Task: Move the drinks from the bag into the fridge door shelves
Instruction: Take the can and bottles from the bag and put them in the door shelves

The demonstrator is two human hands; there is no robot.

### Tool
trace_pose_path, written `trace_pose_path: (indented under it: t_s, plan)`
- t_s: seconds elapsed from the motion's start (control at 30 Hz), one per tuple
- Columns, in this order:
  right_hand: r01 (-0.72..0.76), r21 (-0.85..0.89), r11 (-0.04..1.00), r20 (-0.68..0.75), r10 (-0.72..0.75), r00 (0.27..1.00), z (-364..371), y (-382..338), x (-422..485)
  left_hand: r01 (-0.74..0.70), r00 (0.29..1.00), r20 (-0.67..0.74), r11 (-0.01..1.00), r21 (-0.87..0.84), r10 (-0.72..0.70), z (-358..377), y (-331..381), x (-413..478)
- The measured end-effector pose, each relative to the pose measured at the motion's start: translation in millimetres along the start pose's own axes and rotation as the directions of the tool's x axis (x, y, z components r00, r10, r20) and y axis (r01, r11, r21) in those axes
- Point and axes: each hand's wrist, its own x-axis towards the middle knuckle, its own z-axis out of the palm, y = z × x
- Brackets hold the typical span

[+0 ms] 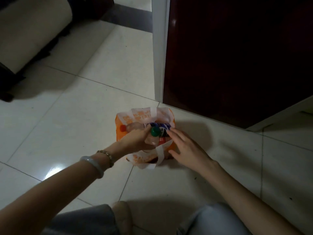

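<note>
Stage: the task is being judged as barely begun; no drink is being seen outside the bag (130, 119).
Left hand (135, 139): fingers are being wrapped around the neck of a bottle (151, 139) with a green cap (154, 131), its lower part being kept inside the bag.
Right hand (184, 150): it is being held spread and empty, just right of the gripped bottle, over the bag's rim.
Other drinks: a red-capped bottle (130, 127) and a blue-labelled one (160, 126) are lying just beyond the grip, inside the bag.
Fridge (237, 56): its dark front is standing beyond and right of the grip; door shelves are not being shown.
Left: at least 3 drinks are being counted as waiting.
</note>
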Motion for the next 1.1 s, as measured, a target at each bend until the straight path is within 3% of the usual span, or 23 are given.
trace_pose_path:
  t_s: [0.1,0.2,0.3,0.4,0.47,0.6,0.67,0.7,0.77,0.83,0.87,1.0,1.1]
  plan:
    - [-0.022,0.137,0.99,0.03,0.018,0.999,2,-13,4,-0.043,0.992,-0.123,0.984,-0.173,0.021,-22,0,-23]
    - [-0.066,0.297,0.953,0.025,0.061,0.998,-2,-24,11,-0.121,0.98,-0.181,0.964,-0.235,0.078,-53,6,-36]
    - [-0.085,0.501,0.861,0.04,0.075,0.996,-14,-39,19,-0.2,0.946,-0.297,0.957,-0.212,0.132,-96,23,-45]
    - [-0.094,0.656,0.748,-0.044,0.163,0.986,-25,-48,26,-0.337,0.887,-0.417,0.897,-0.288,0.199,-128,47,-50]
    - [-0.099,0.668,0.738,-0.126,0.243,0.962,-32,-45,28,-0.395,0.862,-0.464,0.843,-0.365,0.203,-137,61,-48]
    - [-0.133,0.535,0.834,-0.235,0.299,0.925,-51,-29,23,-0.431,0.876,-0.442,0.727,-0.534,0.195,-138,66,-31]
    - [-0.179,0.527,0.831,-0.242,0.349,0.905,-56,-19,14,-0.361,0.9,-0.435,0.621,-0.696,0.036,-124,54,-15]
    - [-0.198,0.536,0.82,-0.241,0.374,0.896,-58,-14,8,-0.289,0.911,-0.408,0.618,-0.731,-0.057,-111,44,-4]
    - [-0.236,0.548,0.802,-0.236,0.42,0.877,-59,-6,-3,-0.087,0.936,-0.321,0.783,-0.615,-0.148,-72,22,21]
    - [-0.271,0.556,0.786,-0.225,0.456,0.861,-60,1,-13,0.086,0.978,-0.163,0.966,-0.243,-0.128,-32,6,43]
    - [-0.286,0.555,0.781,-0.221,0.47,0.855,-60,4,-18,0.077,0.991,-0.105,0.993,-0.09,-0.086,-15,4,51]
    - [-0.343,0.531,0.774,-0.189,0.504,0.843,-55,11,-31,-0.053,0.997,-0.055,0.991,0.122,0.06,34,-1,76]
    - [-0.365,0.506,0.781,-0.182,0.511,0.84,-49,14,-36,-0.03,0.999,0.036,0.918,0.395,0.017,49,-10,93]
